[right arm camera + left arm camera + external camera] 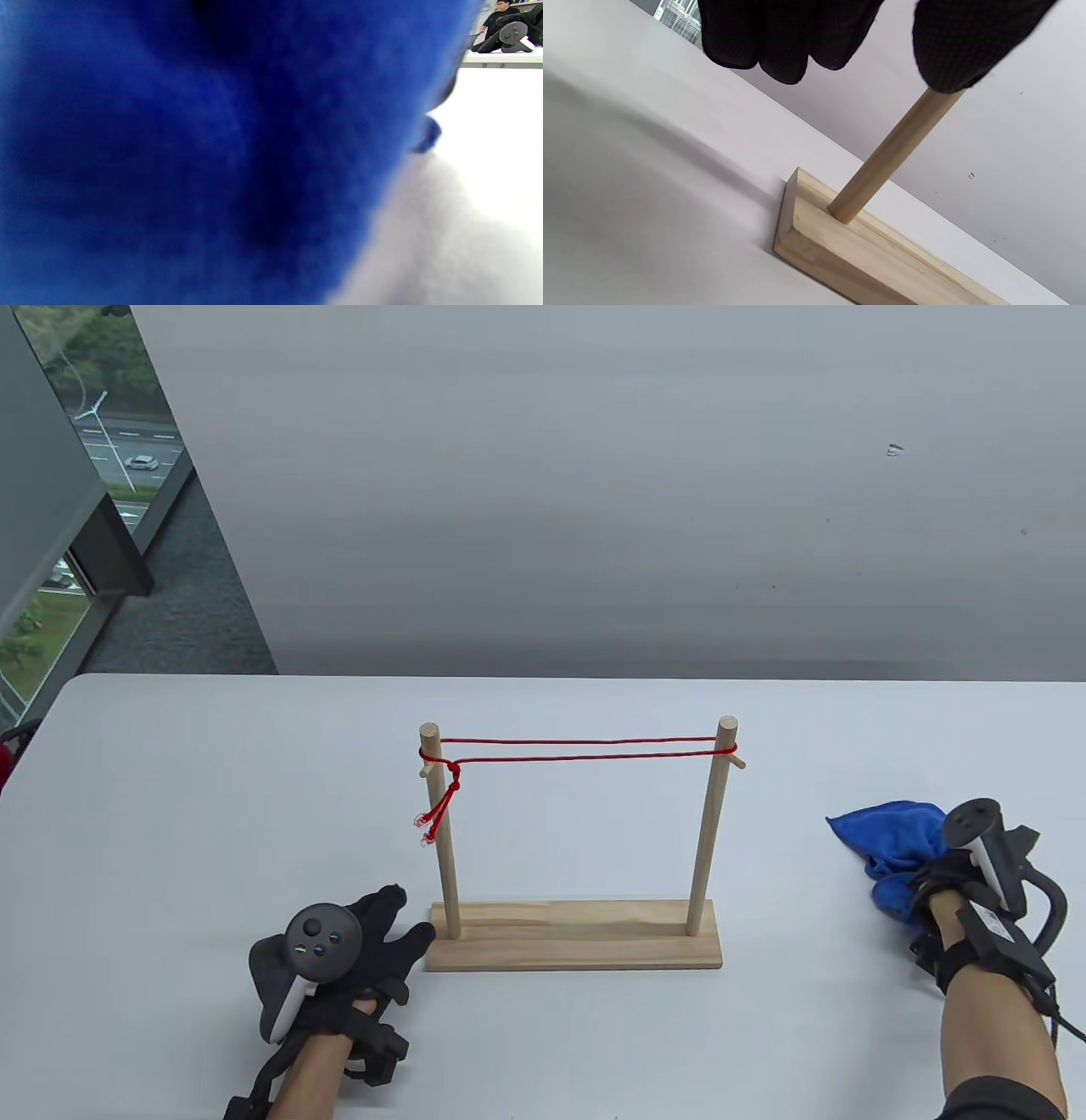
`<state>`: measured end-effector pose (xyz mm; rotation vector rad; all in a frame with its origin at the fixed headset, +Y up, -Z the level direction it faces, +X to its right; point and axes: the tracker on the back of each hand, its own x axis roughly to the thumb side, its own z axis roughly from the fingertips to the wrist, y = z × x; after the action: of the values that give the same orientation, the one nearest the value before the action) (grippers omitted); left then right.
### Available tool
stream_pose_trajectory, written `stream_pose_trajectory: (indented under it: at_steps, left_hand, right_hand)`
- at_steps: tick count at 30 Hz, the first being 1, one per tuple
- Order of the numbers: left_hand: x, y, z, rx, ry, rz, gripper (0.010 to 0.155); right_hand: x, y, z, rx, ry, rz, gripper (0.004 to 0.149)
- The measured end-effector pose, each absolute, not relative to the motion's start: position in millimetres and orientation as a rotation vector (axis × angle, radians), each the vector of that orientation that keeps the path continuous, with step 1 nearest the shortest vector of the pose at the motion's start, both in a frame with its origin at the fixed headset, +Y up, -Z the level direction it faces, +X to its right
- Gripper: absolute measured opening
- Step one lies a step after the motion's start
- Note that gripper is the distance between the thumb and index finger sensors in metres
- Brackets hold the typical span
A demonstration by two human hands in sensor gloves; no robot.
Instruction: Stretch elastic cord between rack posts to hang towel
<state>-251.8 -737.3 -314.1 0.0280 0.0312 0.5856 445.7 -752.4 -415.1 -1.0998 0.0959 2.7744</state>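
Note:
A wooden rack stands mid-table on a flat base (577, 937). A red elastic cord (585, 749) runs doubled between the tops of the left post (441, 831) and the right post (713, 823). It is knotted beside the left post, and two short ends hang down. My left hand (407, 920) lies open by the base's left end, holding nothing. In the left wrist view its fingers (780, 38) hang above the base (865, 258) and the post (886, 156). My right hand (933, 878) grips a bunched blue towel (891, 836) at the table's right. The towel fills the right wrist view (191, 152).
The white table (170, 814) ends at a far edge below a grey wall. A window is at the far left. A dark and red object (7, 755) pokes in at the table's left edge.

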Motion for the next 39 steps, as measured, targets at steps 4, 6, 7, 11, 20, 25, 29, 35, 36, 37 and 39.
stream_pose_trajectory:
  at_steps: [4,6,7,11,20,25,29,35,36,37,39]
  left_hand:
    - [-251,-735,-312,0.041,0.014,0.593,0.073]
    - [-250,-733,-311,0.048,0.0,0.609,0.072]
    - [-249,-731,-309,0.052,-0.011,0.617,0.073]
    - [-249,-727,-305,0.069,-0.037,0.645,0.074]
    - [-249,-716,-292,0.127,-0.098,0.716,0.065]
    - [-247,-707,-288,0.17,-0.152,0.732,0.058]
    - [-242,-702,-284,0.183,-0.197,0.757,0.054]
    - [-226,-697,-280,0.189,-0.285,0.743,0.051]
    - [-222,-696,-279,0.192,-0.304,0.74,0.051]
    - [-219,-694,-278,0.196,-0.325,0.731,0.051]
    - [-212,-693,-277,0.204,-0.359,0.713,0.051]
  right_hand:
    - [436,-730,-403,-1.015,-0.031,2.764,0.055]
    - [429,-713,-395,-0.957,-0.104,2.768,0.055]
    - [425,-703,-390,-0.927,-0.141,2.769,0.055]
    - [412,-674,-373,-0.835,-0.236,2.752,0.054]
    - [367,-616,-321,-0.531,-0.398,2.718,0.054]
    - [343,-593,-293,-0.397,-0.459,2.714,0.054]
    - [330,-584,-275,-0.335,-0.499,2.703,0.054]
    - [315,-589,-258,-0.168,-0.397,2.64,0.054]
    - [312,-591,-257,-0.126,-0.367,2.619,0.054]
    - [309,-594,-257,-0.084,-0.33,2.603,0.054]
    - [303,-598,-257,-0.031,-0.279,2.59,0.054]
